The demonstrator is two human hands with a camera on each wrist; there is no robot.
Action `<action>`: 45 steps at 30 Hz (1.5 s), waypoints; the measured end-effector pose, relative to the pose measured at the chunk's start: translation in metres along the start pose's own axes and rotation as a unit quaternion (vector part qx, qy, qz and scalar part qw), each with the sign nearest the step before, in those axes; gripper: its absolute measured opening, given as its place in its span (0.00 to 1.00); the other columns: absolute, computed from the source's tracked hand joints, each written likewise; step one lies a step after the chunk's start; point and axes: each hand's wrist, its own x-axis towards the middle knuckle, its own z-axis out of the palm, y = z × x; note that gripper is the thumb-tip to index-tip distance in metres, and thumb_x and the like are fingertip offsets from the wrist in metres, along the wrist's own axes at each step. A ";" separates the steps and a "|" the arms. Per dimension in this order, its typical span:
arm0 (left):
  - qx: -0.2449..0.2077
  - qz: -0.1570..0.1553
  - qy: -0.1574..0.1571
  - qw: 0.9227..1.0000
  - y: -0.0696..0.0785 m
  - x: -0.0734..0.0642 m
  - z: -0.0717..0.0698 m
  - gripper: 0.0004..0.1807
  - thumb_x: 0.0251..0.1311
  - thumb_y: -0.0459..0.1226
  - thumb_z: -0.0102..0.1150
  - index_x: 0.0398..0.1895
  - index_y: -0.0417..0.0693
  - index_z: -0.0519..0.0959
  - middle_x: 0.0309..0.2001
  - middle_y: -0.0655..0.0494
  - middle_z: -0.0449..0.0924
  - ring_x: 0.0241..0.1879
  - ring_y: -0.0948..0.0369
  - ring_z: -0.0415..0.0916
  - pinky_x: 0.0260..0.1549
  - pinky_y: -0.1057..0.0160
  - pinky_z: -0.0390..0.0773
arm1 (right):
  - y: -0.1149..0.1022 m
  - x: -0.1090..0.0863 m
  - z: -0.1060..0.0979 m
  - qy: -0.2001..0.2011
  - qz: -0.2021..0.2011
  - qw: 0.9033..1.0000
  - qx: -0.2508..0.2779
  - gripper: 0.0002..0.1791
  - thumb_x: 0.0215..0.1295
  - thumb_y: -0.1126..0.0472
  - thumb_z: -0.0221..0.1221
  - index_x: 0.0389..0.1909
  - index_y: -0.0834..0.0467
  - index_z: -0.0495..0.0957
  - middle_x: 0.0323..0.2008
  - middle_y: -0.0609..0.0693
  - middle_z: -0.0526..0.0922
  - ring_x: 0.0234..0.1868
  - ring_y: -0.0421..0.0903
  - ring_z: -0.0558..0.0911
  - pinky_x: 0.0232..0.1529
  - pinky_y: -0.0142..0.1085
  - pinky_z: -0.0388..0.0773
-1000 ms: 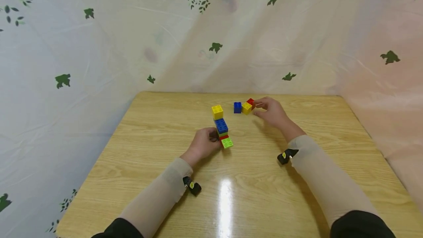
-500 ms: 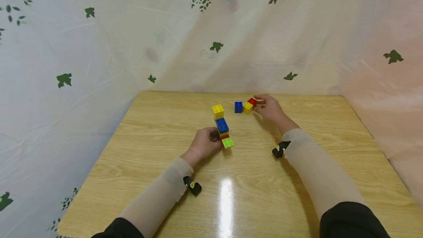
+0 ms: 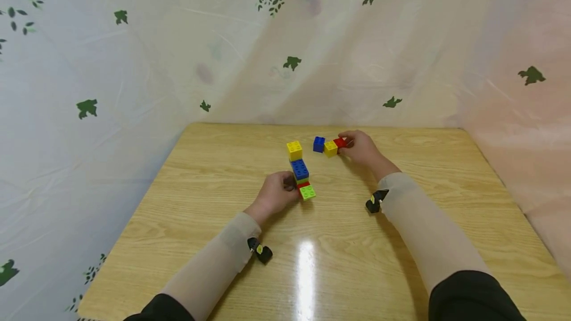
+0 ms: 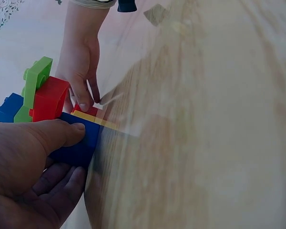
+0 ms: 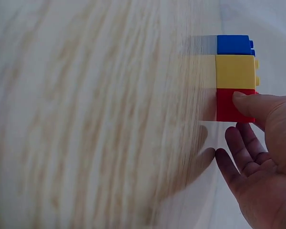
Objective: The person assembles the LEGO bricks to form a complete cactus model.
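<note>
Stack of blocks (image 3: 300, 169) stands beside the left hand (image 3: 273, 193), which grips its blue base (image 4: 76, 153), seemingly to steady it; the right hand (image 3: 362, 150) pinches a red block (image 5: 227, 108) against a yellow block (image 5: 235, 71), a blue block (image 5: 232, 45) next beyond.

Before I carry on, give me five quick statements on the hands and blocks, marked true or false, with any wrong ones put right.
1. The right hand pinches the red block at one end of the row. True.
2. The left hand lies idle, away from the stack. False: it grips the stack low down.
3. In the row, the yellow block is between the red block and the blue block. True.
4. The stack is blue throughout. False: yellow, lime and red show in it too.
5. The row touches the stack. False: the head view shows them apart.
</note>
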 end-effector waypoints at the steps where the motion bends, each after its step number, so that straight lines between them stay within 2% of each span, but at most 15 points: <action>1: 0.001 0.000 0.000 1.000 0.000 0.000 0.000 0.19 0.67 0.34 0.71 0.60 0.45 0.83 0.54 0.53 0.86 0.55 0.60 0.83 0.55 0.61 0.82 | 0.000 0.000 0.000 -0.003 0.004 1.000 -0.001 0.27 0.71 0.68 0.66 0.70 0.64 0.74 0.57 0.65 0.77 0.56 0.62 0.78 0.60 0.54 0.78; 9: 0.004 0.004 0.002 1.000 0.000 0.000 -0.001 0.18 0.68 0.35 0.70 0.60 0.46 0.83 0.54 0.54 0.86 0.54 0.60 0.83 0.55 0.60 0.82 | -0.003 -0.005 -0.002 0.001 0.031 0.999 0.023 0.23 0.71 0.66 0.66 0.65 0.64 0.76 0.61 0.63 0.78 0.59 0.61 0.79 0.63 0.52 0.78; 21: -0.006 0.005 0.000 1.000 0.000 0.000 -0.001 0.19 0.67 0.34 0.71 0.60 0.46 0.83 0.54 0.53 0.86 0.55 0.60 0.83 0.55 0.61 0.82 | 0.005 -0.013 -0.009 0.021 0.016 1.000 0.016 0.24 0.72 0.62 0.68 0.65 0.64 0.76 0.58 0.63 0.82 0.56 0.60 0.80 0.61 0.53 0.78; 30: 0.000 0.005 0.000 1.000 0.000 -0.001 -0.002 0.19 0.67 0.34 0.71 0.60 0.45 0.83 0.53 0.53 0.86 0.53 0.60 0.83 0.55 0.60 0.83 | 0.007 -0.032 -0.017 0.027 0.000 0.999 0.016 0.25 0.72 0.60 0.68 0.65 0.63 0.76 0.58 0.63 0.82 0.57 0.61 0.80 0.60 0.54 0.79; 45: 0.002 0.013 0.003 1.000 0.001 -0.002 -0.001 0.19 0.66 0.34 0.71 0.59 0.44 0.83 0.53 0.52 0.87 0.53 0.59 0.83 0.54 0.61 0.83 | -0.011 -0.067 -0.016 0.006 -0.011 0.999 0.043 0.26 0.71 0.59 0.69 0.67 0.60 0.77 0.61 0.61 0.81 0.58 0.61 0.82 0.55 0.53 0.83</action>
